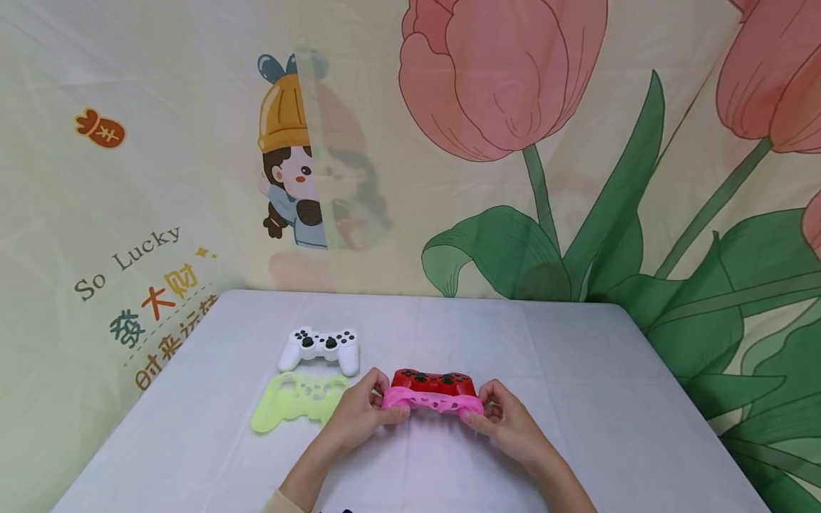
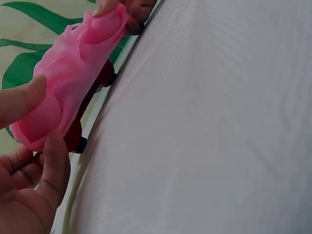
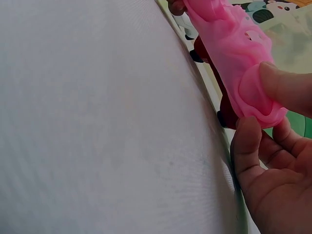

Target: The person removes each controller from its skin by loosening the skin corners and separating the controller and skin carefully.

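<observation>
Both hands hold a red game controller [image 1: 431,381] in a soft pink silicone cover [image 1: 436,401], at the middle of the table. The cover wraps the near grip ends, while the red button face shows bare behind it in the head view. My left hand [image 1: 360,407] pinches the cover's left end between thumb and fingers. On the other end, my right hand [image 1: 507,420] does the same, its thumb [image 3: 287,90] pressing the pink bulge over the grip. Wrinkled pink cover [image 2: 73,73] and a dark red strip of controller [image 2: 74,134] show in the left wrist view.
Left of the hands, a white game controller [image 1: 321,348] lies on the white-covered table [image 1: 577,370]. Just in front of it is a flat yellow-green silicone cover [image 1: 298,402], close by my left forearm. A printed curtain [image 1: 398,128] hangs behind the table's far edge.
</observation>
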Motion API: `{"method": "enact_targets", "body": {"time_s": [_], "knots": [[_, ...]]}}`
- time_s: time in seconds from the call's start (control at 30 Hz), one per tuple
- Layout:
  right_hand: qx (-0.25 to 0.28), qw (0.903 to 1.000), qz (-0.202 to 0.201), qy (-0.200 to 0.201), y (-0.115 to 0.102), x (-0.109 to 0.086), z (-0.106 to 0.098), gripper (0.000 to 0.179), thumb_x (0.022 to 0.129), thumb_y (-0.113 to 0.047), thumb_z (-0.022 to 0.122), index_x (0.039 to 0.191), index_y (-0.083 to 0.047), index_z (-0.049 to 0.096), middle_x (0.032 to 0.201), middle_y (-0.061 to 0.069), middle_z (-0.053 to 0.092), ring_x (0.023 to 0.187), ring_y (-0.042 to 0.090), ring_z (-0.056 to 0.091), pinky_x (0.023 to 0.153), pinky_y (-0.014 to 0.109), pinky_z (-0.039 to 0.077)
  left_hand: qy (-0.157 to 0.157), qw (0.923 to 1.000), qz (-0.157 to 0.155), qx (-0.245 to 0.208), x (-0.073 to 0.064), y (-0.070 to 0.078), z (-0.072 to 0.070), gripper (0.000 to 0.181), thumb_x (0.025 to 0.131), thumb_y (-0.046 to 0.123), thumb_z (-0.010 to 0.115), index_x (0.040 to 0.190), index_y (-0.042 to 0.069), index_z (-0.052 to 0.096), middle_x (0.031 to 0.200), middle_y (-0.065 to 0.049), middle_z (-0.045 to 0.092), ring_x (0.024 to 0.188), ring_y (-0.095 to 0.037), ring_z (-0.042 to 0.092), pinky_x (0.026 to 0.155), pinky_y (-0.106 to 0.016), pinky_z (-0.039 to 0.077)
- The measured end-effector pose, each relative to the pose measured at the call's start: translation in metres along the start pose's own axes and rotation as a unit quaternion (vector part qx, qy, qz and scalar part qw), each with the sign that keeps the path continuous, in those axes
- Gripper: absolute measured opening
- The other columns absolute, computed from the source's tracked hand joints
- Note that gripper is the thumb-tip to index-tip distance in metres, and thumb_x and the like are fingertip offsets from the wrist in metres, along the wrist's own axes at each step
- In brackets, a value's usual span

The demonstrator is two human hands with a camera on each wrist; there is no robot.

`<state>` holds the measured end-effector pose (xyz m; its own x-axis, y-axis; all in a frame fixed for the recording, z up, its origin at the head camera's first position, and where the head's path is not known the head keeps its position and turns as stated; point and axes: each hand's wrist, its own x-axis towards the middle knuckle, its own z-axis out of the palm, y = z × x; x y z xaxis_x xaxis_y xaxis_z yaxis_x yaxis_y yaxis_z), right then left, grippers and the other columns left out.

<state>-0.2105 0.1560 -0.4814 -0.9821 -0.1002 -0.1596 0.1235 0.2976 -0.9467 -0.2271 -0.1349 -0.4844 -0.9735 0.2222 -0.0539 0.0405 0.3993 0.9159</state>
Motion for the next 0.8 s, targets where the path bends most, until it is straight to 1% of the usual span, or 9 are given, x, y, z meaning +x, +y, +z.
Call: {"method": "enact_targets", "body": {"time_s": [0.2,0.4,0.57,0.8], "knots": [[-0.018,0.9997,-0.011,0.010,0.0015,-0.0016,0.0000,0.043,0.087,-0.018,0.090,0.105,-0.006,0.052,0.093,0.007,0.056,0.077,0.018,0.053,0.058,0.023,0.043,0.004,1.0000,-0.001,-0.002,-0.0007,0.0012,0.0010,0.044,0.084,0.029,0.090,0.100,0.012,0.052,0.080,-0.002,0.061,0.075,-0.018,0.059,0.059,-0.030,0.049],[-0.039,0.9986,-0.022,0.029,0.0018,-0.0018,0.0015,0.043,0.086,-0.020,0.090,0.104,-0.007,0.054,0.089,0.005,0.054,0.077,0.017,0.052,0.058,0.023,0.042,0.009,0.9999,-0.006,0.012,-0.0012,0.0017,0.0023,0.044,0.085,0.031,0.089,0.100,0.012,0.052,0.081,-0.002,0.061,0.075,-0.019,0.060,0.058,-0.032,0.051],[-0.055,0.9972,-0.024,0.044,0.0018,-0.0018,0.0033,0.042,0.086,-0.021,0.091,0.102,-0.009,0.054,0.087,0.005,0.053,0.078,0.018,0.052,0.060,0.023,0.043,0.017,0.9995,-0.005,0.027,-0.0014,0.0012,0.0033,0.044,0.085,0.032,0.089,0.099,0.013,0.052,0.081,-0.002,0.060,0.076,-0.019,0.059,0.058,-0.030,0.050],[-0.067,0.9955,-0.030,0.060,0.0024,-0.0024,0.0052,0.041,0.084,-0.018,0.092,0.099,-0.010,0.054,0.084,0.004,0.054,0.076,0.017,0.053,0.059,0.023,0.045,0.025,0.9988,0.006,0.042,-0.0014,0.0008,0.0044,0.044,0.086,0.033,0.089,0.099,0.014,0.052,0.076,0.000,0.057,0.073,-0.017,0.056,0.058,-0.027,0.045]]}}
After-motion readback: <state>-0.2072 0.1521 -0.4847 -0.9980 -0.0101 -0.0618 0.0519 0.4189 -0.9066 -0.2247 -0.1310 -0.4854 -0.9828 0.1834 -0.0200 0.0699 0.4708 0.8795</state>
